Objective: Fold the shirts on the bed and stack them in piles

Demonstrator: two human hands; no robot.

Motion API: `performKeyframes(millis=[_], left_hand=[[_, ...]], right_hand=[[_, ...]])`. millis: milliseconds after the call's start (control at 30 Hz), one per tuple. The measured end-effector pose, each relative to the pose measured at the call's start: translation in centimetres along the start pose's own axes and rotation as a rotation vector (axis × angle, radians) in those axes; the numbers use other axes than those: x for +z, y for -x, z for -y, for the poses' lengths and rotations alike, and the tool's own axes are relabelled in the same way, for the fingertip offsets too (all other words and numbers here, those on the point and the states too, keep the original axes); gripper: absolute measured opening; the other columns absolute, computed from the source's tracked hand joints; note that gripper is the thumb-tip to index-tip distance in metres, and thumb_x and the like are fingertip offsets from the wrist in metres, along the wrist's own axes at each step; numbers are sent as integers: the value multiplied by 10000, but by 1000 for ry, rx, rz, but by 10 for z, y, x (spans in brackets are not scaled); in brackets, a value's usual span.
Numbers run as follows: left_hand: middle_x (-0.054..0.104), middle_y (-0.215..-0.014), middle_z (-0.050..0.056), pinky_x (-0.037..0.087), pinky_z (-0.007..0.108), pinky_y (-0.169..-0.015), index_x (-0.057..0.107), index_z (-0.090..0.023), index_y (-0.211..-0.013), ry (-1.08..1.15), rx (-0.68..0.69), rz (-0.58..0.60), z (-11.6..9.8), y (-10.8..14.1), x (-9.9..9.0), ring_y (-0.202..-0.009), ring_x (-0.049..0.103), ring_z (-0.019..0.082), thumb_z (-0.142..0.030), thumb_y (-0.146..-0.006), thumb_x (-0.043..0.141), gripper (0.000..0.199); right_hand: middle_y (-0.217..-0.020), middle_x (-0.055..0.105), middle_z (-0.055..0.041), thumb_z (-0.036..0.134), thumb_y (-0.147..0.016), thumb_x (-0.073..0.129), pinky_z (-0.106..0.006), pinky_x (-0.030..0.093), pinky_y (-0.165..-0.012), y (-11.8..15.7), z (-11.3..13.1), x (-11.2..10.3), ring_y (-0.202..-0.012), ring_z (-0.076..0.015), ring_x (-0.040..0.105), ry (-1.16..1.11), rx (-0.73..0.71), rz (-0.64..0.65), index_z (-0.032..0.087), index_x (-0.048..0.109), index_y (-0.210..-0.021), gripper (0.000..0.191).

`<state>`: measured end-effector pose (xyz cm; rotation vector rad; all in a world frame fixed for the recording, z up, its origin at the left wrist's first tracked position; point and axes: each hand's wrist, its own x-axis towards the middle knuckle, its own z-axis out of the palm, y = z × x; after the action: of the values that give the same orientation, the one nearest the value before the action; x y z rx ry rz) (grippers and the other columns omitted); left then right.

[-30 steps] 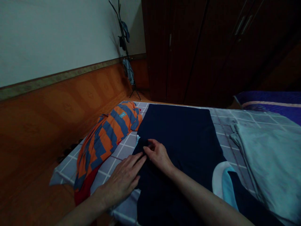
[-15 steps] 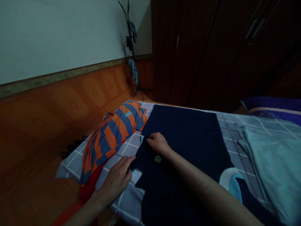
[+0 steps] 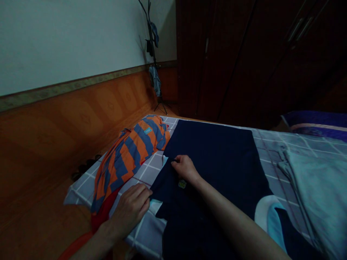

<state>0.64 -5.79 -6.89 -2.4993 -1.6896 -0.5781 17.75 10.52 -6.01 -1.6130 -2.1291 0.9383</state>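
Observation:
A dark navy shirt (image 3: 217, 155) lies spread over a bed with a grey checked sheet (image 3: 151, 231). It has a small yellow-green badge and white and light-blue trim at the neck. My left hand (image 3: 135, 202) pinches the end of a sleeve at the shirt's left side, beside a pale cuff edge. Higher up, my right hand (image 3: 185, 168) has its fingers closed on the fabric near the top of that sleeve. My right forearm crosses over the shirt.
An orange and blue striped garment (image 3: 130, 151) lies bunched at the bed's left edge, with red cloth beneath. Pale folded cloth (image 3: 320, 180) rests on the right. Beyond stand a coat rack (image 3: 153, 54) and a dark wardrobe (image 3: 230, 57). Dark shoes (image 3: 84, 169) sit on the floor.
My left hand has drawn slightly left and down with the sleeve end, and the sleeve looks more stretched out. My right hand has shifted only a little.

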Motion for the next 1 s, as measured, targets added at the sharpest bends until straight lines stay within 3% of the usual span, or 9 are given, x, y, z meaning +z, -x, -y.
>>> performKeyframes(millis=[167,233,333,400,500,667,767,900,1000], left_hand=[[571,-760,38,458,351,-642,618,-172,-844,-63,-37,192,0,0,-12,-711,552,204,-43,-799,444,221],[572,-765,38,457,361,-670,616,-177,-803,-38,-55,182,-4,-7,-16,-728,550,205,-92,-826,471,170],[601,-895,59,453,369,-781,616,-177,-949,17,4,134,-12,-20,-20,-862,554,210,-159,-885,465,165],[602,-898,54,449,336,-784,613,-180,-944,31,27,225,-18,-28,-22,-863,558,194,-162,-896,458,162],[582,-770,18,438,286,-693,590,-181,-779,63,0,434,-21,-37,-22,-728,563,161,-186,-904,465,177],[592,-881,24,424,264,-706,593,-194,-919,130,-8,451,-17,-49,-22,-801,586,159,-152,-907,436,163],[594,-810,1,403,250,-642,588,-196,-836,126,26,539,-16,-59,-26,-715,591,146,-153,-892,455,151],[593,-790,6,392,264,-613,580,-191,-806,83,165,558,-25,-80,-33,-693,593,160,-188,-911,448,168],[596,-854,20,419,269,-661,581,-193,-871,121,342,526,-41,-99,-33,-753,593,167,-184,-915,450,138]], right_hand=[[-928,695,-71,286,-809,510,-304,448,-702,7,3,-3,-904,-246,645,185,-62,-25,218,660,-932,205],[-901,692,-76,320,-832,503,-312,449,-689,10,5,0,-875,-250,649,251,-86,-28,209,630,-979,223],[-918,674,-101,293,-869,474,-327,449,-692,17,8,3,-857,-253,646,350,-151,-40,180,579,-1029,222],[-974,651,-114,249,-891,441,-325,448,-692,21,9,4,-878,-252,636,403,-203,-48,172,554,-1045,206],[-1003,629,-123,224,-908,414,-310,451,-679,24,10,3,-893,-246,626,458,-250,-45,165,537,-1052,198],[-990,635,-120,245,-916,410,-282,456,-680,18,7,2,-851,-219,639,484,-267,-42,159,536,-1031,191],[-978,650,-106,265,-896,451,-279,457,-680,21,9,-1,-839,-217,647,474,-274,-46,163,540,-1041,198],[-988,668,-67,328,-870,491,-280,459,-679,38,13,-24,-852,-219,651,447,-263,-73,198,536,-1105,272],[-1039,669,-56,363,-873,490,-289,457,-693,57,4,-60,-879,-221,648,411,-202,-141,221,543,-1170,333]])
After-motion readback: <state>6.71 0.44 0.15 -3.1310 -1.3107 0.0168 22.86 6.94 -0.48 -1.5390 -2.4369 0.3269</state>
